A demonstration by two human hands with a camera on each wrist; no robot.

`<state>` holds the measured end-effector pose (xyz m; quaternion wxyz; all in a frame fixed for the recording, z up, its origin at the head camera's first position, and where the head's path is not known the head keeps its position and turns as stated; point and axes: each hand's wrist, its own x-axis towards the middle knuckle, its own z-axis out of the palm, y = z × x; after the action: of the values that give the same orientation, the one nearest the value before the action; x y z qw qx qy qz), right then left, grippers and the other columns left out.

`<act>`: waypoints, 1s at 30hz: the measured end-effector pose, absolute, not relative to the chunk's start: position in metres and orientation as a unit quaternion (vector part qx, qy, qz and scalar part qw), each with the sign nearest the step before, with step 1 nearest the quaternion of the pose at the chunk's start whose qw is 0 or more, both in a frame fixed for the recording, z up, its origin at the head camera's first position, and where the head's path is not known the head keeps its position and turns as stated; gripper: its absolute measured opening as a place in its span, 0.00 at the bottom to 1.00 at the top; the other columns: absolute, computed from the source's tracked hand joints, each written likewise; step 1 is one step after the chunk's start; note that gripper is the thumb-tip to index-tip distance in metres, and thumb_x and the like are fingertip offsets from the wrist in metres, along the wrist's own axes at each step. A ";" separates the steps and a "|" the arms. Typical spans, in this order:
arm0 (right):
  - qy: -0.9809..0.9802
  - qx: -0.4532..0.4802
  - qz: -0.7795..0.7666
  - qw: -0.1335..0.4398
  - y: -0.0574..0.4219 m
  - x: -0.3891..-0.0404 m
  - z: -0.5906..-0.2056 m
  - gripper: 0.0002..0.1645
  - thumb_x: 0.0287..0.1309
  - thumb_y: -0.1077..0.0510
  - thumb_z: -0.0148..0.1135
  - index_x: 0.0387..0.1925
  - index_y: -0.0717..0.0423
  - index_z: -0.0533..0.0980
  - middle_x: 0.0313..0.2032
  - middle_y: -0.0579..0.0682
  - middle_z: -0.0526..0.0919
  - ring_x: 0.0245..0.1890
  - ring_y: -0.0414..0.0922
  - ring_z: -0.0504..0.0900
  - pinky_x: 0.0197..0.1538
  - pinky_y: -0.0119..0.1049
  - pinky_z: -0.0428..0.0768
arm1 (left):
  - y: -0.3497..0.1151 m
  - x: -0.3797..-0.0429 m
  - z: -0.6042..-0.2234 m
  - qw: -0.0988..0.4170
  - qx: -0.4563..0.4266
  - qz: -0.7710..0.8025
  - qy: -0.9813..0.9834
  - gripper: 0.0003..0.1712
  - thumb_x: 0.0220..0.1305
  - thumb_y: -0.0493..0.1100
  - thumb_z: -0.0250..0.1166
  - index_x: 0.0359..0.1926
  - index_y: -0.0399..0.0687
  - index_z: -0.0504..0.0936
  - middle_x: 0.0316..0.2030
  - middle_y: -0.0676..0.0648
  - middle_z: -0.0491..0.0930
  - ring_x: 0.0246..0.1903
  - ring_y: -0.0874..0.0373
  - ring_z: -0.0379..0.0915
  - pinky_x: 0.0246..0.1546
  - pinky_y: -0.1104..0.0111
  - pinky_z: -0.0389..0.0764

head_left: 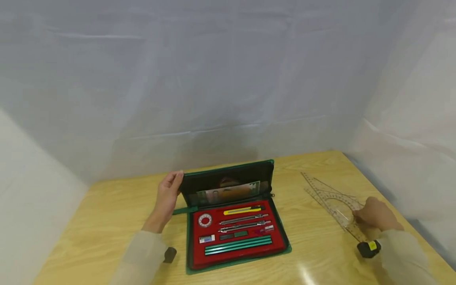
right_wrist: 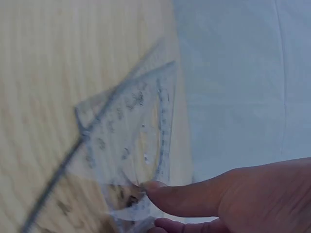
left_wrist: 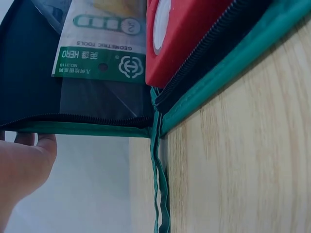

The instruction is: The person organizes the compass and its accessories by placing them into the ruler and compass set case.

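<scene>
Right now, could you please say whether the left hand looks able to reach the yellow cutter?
Probably not without letting go first: the left hand grips the raised lid, though nothing covers the yellow cutter in the red tray.

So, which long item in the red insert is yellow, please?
The cutter nearest the raised lid; the metal instruments are silver, the slender sticks green.

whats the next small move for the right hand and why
I'd probably carry the clear rulers left toward the open case: the right hand already pinches them beside it, and the left hand holds the lid raised, leaving the case's inside reachable.
</scene>
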<state>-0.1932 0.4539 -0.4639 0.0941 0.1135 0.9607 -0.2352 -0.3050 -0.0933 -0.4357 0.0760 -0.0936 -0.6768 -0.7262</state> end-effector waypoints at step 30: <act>0.932 0.091 -0.344 0.064 0.467 -0.196 -0.473 0.22 0.56 0.51 0.65 0.24 0.69 0.77 0.16 0.48 0.75 0.16 0.41 0.69 0.26 0.37 0.72 | -0.090 -0.307 -0.434 0.091 -0.117 -0.768 -0.623 0.10 0.72 0.47 0.54 0.34 0.50 0.77 0.27 0.53 0.72 0.27 0.65 0.69 0.31 0.73 0.75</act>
<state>-0.1959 0.4668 -0.4732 0.0641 0.0913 0.9324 -0.3438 -0.3067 -0.0897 -0.4343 0.0912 -0.1173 -0.6230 -0.7680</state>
